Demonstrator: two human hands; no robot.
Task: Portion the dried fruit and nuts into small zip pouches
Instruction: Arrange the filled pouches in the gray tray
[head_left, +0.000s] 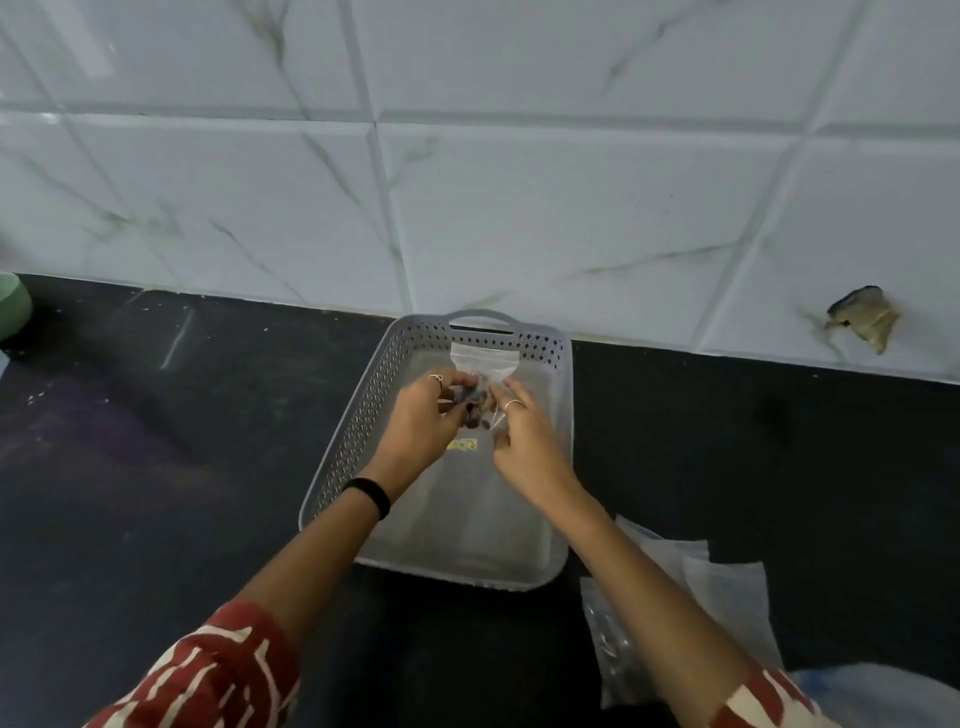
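Pouch (484, 358): small clear zip pouch, held between your two hands above the far end of the basket; its zip strip points toward the wall.
Contents (474, 404): dark pieces of dried fruit and nuts bunched in the lower part of the pouch, partly hidden by your fingers.
Left hand (418, 415): fingers curled onto the pouch's left side, pinching it; ring on one finger, black band on the wrist.
Right hand (524, 441): fingertips closed on the pouch's right side; ring on one finger.
Basket (353, 415): grey plastic, perforated walls, handle at the far end; it stands on the counter with its far end close to the tiled wall. Small yellow label on its floor, just below your hands.
Counter (182, 441): dark, speckled.
Spare bags (701, 597): clear plastic bags lying flat at the counter's near right, beside the basket's near right corner, under your right forearm.
Green object (11, 306): at the counter's far left edge, cut off by the frame; you cannot tell what it is.
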